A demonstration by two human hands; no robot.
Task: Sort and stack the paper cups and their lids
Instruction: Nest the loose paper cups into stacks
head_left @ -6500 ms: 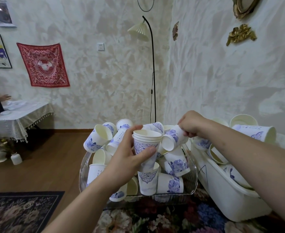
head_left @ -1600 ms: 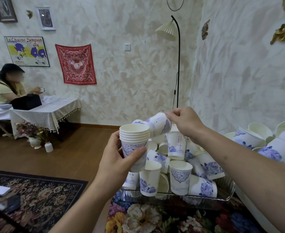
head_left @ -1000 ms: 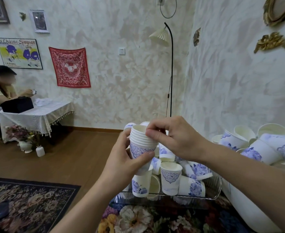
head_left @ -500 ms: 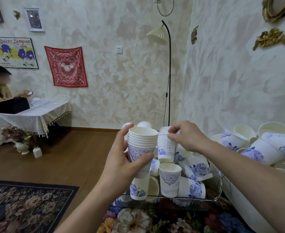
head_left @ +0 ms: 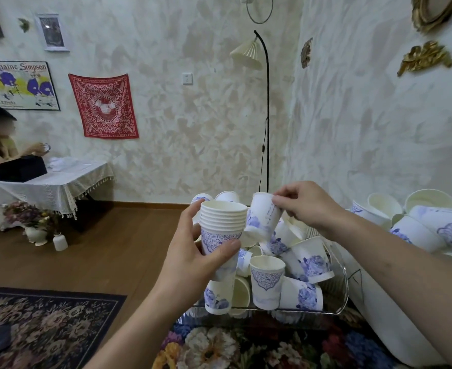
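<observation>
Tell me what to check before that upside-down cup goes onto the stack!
1. Left hand grips the cup stack firmly: ok.
2. Stack mouth faces up, open: ok.
3. Right hand pinches the loose cup: ok.
4. Loose cup is turned mouth-up for nesting: not ok, its base points up.
5. Loose cup is empty inside: cannot tell.
6. Clear tray holds more cups: ok.

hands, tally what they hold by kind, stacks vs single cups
stack: 1, gripped by the left hand
single cup: 1, pinched by the right hand
total: 2
</observation>
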